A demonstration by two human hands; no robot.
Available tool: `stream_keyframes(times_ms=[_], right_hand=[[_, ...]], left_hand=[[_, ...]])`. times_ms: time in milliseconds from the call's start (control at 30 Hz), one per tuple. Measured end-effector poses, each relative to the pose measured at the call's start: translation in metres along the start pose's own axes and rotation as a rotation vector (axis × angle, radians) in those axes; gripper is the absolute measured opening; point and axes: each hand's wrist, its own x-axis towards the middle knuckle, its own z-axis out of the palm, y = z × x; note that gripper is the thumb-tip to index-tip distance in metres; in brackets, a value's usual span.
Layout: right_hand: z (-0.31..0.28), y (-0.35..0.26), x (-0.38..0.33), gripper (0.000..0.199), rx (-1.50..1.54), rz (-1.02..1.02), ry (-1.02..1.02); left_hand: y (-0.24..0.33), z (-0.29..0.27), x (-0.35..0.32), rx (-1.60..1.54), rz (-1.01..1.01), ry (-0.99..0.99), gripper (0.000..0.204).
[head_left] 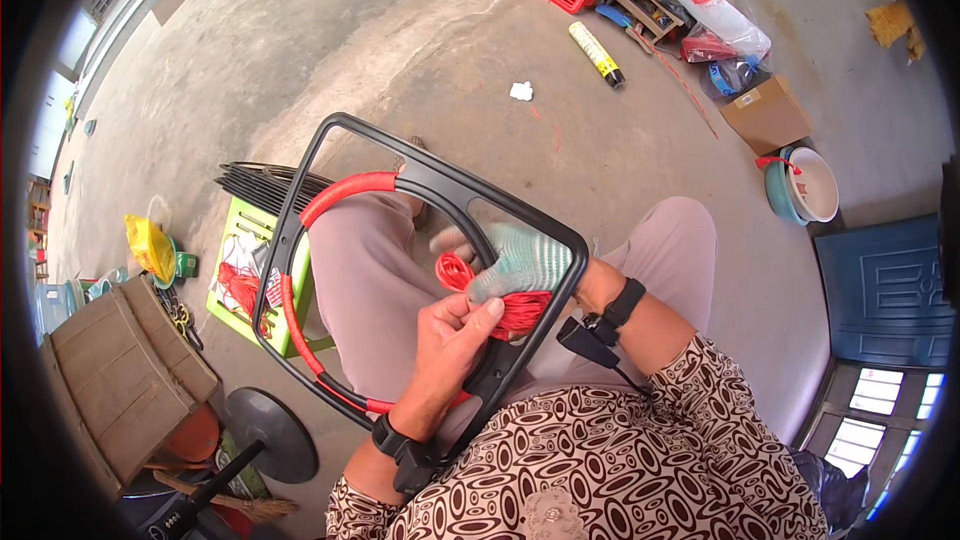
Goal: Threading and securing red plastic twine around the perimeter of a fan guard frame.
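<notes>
Across my lap lies a black frame (345, 120) with rounded corners and a round ring inside it. Red cord wraps (350, 190) cover stretches of the ring, and bare black shows between them. My right hand (525, 255), in a pale green-and-white striped knit glove, reaches through the frame and is closed round a bundle of red cord (525, 312). A loop of that cord stands out beside the gloved fingers. My bare left hand (450, 335) pinches at the bundle's left side, its thumb against the red cord near the glove; its fingertips are partly hidden.
A green stool (228, 295) at my left holds more red cord. Beyond it lies a black coil (265, 180). A wooden tub (130, 370) and round black base (272, 435) stand lower left. A yellow can (597, 53), cardboard box (767, 115) and basins (815, 185) are farther right.
</notes>
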Motion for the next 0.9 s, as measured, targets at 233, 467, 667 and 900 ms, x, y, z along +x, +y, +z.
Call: stream_keyframes(times_ms=[233,467,667,900], right_hand=[[0.006,0.049,-0.014,0.043,0.896,0.402,-0.079],[-0.039,0.039,-0.005,0.033,1.141,0.189,0.497],[-0.107,0.043,-0.125,0.024,0.952,-0.287,0.895],[-0.175,0.065,-0.256,0.032,1.235,-0.531,0.504]], left_hand=[[0.001,-0.011,0.007,-0.051,-0.176,0.124,0.038],[0.000,-0.024,0.005,-0.189,-0.332,0.082,0.034],[0.003,-0.022,0.004,-0.272,-0.346,0.062,0.033],[0.000,-0.025,0.005,-0.271,-0.323,0.121,0.028]])
